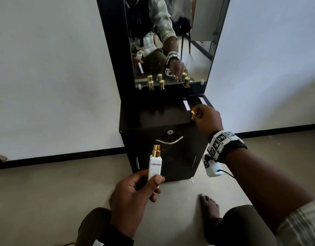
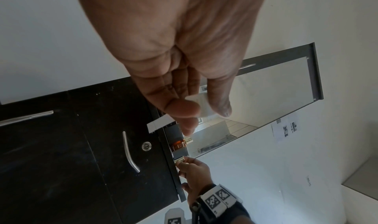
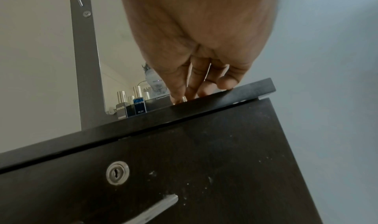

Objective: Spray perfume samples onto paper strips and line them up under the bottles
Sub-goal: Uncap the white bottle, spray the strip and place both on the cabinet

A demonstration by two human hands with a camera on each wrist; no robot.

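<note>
My left hand grips an uncapped white perfume bottle with a gold sprayer, upright in front of the black cabinet. In the left wrist view a white paper strip sticks out from under the same fingers. My right hand pinches a gold cap at the front right edge of the cabinet top. Two paper strips lie at the back right. Three gold-capped bottles stand against the mirror.
The mirror rises behind the bottles. The cabinet door has a lock and a metal handle. My bare foot rests on the floor right of the cabinet front. White walls flank the cabinet.
</note>
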